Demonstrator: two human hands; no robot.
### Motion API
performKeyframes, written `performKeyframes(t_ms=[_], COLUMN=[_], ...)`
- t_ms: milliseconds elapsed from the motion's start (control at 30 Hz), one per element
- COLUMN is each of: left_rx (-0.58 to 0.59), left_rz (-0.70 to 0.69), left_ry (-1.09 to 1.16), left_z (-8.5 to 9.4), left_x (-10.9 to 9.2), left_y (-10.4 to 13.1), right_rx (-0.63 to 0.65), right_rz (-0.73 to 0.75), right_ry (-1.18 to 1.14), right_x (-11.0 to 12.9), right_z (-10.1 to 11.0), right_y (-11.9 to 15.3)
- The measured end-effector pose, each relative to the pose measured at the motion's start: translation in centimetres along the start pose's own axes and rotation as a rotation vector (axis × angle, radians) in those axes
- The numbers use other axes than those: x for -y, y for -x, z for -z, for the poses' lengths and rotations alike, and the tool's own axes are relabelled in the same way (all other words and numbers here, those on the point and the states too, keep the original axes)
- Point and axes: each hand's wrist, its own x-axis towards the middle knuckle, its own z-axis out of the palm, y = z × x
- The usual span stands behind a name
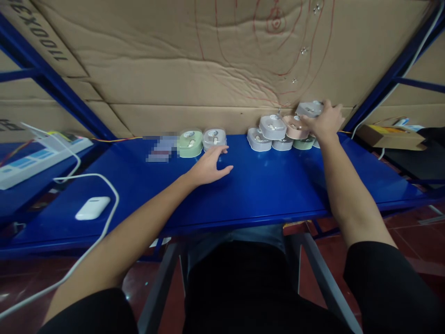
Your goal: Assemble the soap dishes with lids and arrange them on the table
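My right hand (328, 121) is curled round the right side of a grey plastic box with a clear lid (308, 108), at the top of a stack. Its thumb lies in front, near a peach box (295, 127). Beside that sits another grey box (272, 127). The bottom row has a grey box (259, 140), a second grey one (282, 144) and a green one (303, 143); my wrist partly hides the row's right end. My left hand (211, 167) hovers with fingers apart, holding nothing, just in front of a separate grey box (214, 138) and a green box (190, 144).
The blue shelf (264, 185) meets a cardboard wall (167, 83) with red drawn lines. At left lie a white earphone case (92, 208), a white cable (113, 190) and a power strip (45, 160). An open cardboard box (391, 138) stands beyond the right post.
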Motion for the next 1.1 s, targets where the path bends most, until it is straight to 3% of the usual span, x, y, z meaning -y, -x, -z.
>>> performKeyframes(t_ms=[133,233,300,400,467,600,733,933,1000,1100], left_rx=[-0.116,-0.225,-0.267,-0.278,-0.265,-0.235,-0.162,0.060,0.089,0.037], left_rz=[-0.003,0.025,0.051,0.111,0.146,0.151,0.141,-0.272,-0.311,-0.255], left_ry=[-0.076,-0.138,-0.190,-0.245,-0.262,-0.317,-0.353,-0.076,-0.034,-0.035], left_z=[0.3,0.5,0.3,-0.4,-1.2,-2.4,-2.0,0.2,0.4,-0.1], left_x=[0.0,0.3,0.9,2.0,2.4,1.9,0.2,-2.1,-2.6,-2.6], left_y=[-0.8,-2.1,-3.2,-4.8,-5.7,-6.2,-4.5,-0.5,0.2,0.4], right_rx=[-0.044,-0.158,-0.219,-0.193,-0.167,-0.019,0.135,0.352,0.458,0.561], right_rz=[-0.027,0.017,0.199,0.532,0.628,0.764,0.880,1.153,1.237,1.269], right_ry=[-0.002,-0.083,-0.244,-0.464,-0.466,-0.384,-0.421,-0.490,-0.474,-0.432], right_x=[0.3,0.4,0.6,1.8,3.2,5.8,6.7,6.2,6.0,5.9], right_z=[-0.2,0.1,0.5,0.6,0.3,-1.4,-3.4,-4.3,-4.7,-5.4], right_y=[0.0,0.2,0.8,3.1,5.5,10.7,13.8,14.1,13.8,13.4])
